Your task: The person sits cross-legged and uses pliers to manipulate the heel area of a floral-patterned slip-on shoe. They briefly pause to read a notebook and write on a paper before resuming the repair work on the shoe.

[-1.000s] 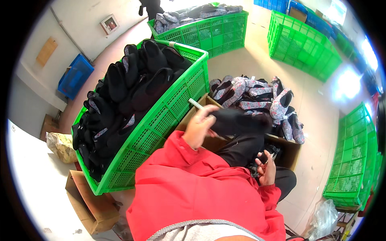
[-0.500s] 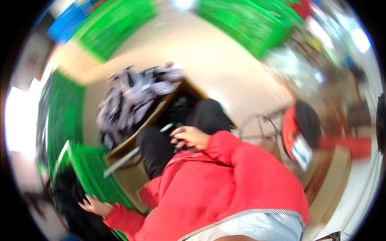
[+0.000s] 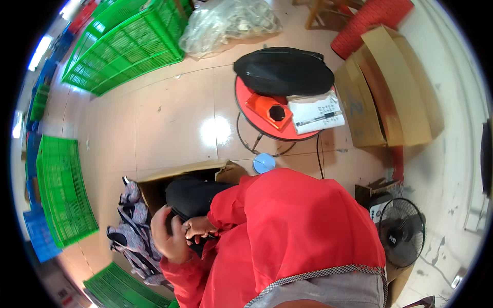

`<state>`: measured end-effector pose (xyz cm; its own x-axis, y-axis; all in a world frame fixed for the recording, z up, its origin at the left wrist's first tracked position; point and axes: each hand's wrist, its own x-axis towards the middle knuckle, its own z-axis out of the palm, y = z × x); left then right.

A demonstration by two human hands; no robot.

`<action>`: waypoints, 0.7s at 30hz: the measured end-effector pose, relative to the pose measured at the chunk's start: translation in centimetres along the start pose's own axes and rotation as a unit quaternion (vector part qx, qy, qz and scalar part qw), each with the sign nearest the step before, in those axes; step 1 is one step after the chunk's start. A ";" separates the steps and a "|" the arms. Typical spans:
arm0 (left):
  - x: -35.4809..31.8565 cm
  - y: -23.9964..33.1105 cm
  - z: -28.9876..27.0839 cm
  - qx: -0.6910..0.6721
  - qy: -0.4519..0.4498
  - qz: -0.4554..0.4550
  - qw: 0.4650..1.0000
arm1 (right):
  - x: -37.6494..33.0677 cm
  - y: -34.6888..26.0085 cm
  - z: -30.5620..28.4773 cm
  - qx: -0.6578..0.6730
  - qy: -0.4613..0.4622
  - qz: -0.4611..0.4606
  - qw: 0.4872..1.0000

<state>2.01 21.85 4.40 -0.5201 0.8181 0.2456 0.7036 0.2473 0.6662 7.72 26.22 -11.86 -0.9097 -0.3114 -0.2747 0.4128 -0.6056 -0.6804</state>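
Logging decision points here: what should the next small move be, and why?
Probably reach with the left hand for one of the floral shoes: they lie just left of it, and no shoe shows in that hand. Whether the right hand holds anything is hard to tell.

On 1 round red stool (image 3: 255, 116) there are 1 black bag (image 3: 283, 71), 1 notebook (image 3: 310, 107) and 1 pen (image 3: 318, 119). On the right side there is 1 black fan (image 3: 402, 232).
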 end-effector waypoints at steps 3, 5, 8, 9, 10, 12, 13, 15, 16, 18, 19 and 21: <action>6.1 6.0 4.7 0.068 -0.093 0.242 0.963 | -3.3 -3.2 -0.3 -0.043 0.005 0.044 0.998; 7.8 9.3 8.4 0.048 -0.111 0.281 0.952 | -3.6 -3.0 -1.3 -0.029 0.001 0.026 0.999; 10.3 14.3 14.3 -0.034 -0.127 0.374 0.918 | -5.0 -3.8 -2.9 -0.004 0.005 -0.012 1.000; 10.9 15.9 16.2 -0.047 -0.146 0.394 0.906 | -5.2 -4.0 -3.5 0.001 0.009 -0.022 1.000; 11.3 17.2 17.8 -0.039 -0.146 0.414 0.898 | -5.6 -4.3 -4.1 0.006 0.014 -0.029 0.999; 11.7 19.2 20.9 -0.026 -0.145 0.449 0.881 | -6.4 -4.8 -5.2 0.016 0.022 -0.044 0.999; 11.8 20.0 22.2 -0.024 -0.154 0.453 0.878 | -6.8 -4.9 -5.6 0.022 0.023 -0.051 0.998; 11.8 21.0 24.4 -0.019 -0.172 0.457 0.872 | -7.4 -5.2 -6.5 0.030 0.027 -0.063 0.997; 11.6 21.3 25.3 -0.016 -0.178 0.456 0.872 | -7.7 -5.4 -6.7 0.034 0.029 -0.069 0.997; 11.2 21.6 26.9 -0.010 -0.189 0.452 0.872 | -8.3 -5.7 -7.3 0.042 0.032 -0.078 0.996; 11.1 21.6 27.5 0.009 -0.187 0.464 0.866 | -8.5 -5.8 -7.6 0.045 0.033 -0.082 0.995; 10.8 21.5 28.4 0.047 -0.181 0.485 0.854 | -8.9 -5.9 -8.0 0.049 0.036 -0.089 0.994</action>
<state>25.29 50.75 1.32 0.5018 0.7644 0.4048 0.7631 -0.6116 0.2089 13.01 38.40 -10.79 -0.9682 -0.1410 -0.2066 0.2439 -0.7166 -0.6535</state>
